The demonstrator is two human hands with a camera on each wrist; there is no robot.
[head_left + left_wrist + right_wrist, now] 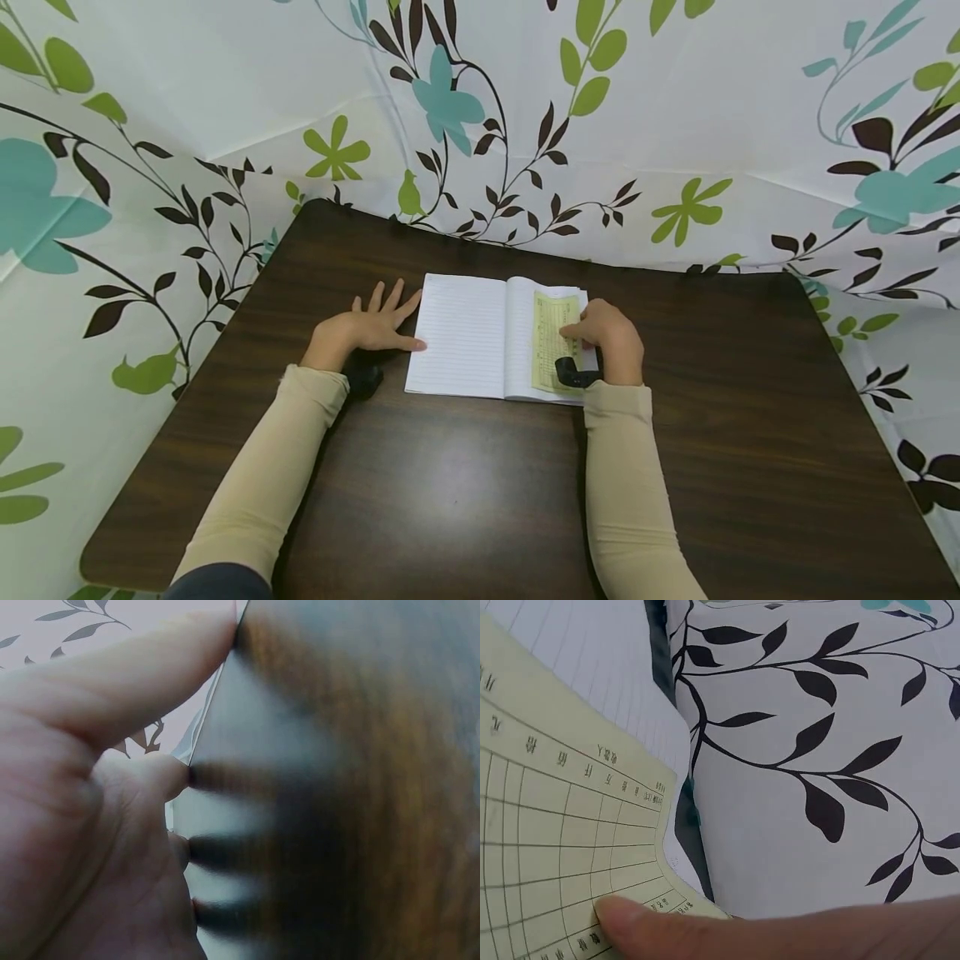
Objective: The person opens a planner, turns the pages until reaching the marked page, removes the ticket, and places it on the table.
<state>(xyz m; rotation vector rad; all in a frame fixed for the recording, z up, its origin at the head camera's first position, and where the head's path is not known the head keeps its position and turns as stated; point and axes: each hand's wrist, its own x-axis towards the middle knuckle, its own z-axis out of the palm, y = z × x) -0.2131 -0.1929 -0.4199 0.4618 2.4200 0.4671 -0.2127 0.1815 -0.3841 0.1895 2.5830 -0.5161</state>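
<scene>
An open notebook (461,333) with lined white pages lies on the table. A yellow printed form (551,325), ruled into a grid with Chinese characters, lies over its right page. My right hand (611,337) is at the notebook's right side and pinches the form near its right edge. In the right wrist view the thumb (641,926) presses on the form's face and the paper bends there; the other fingers are hidden. My left hand (375,323) rests with fingers spread on the table, its thumb tip touching the notebook's left edge.
The dark wood table (450,492) extends around the notebook on all sides. A white cloth (510,100) printed with leaves and flowers hangs behind the table and along its sides. A black wrist camera (365,381) sits below the left wrist.
</scene>
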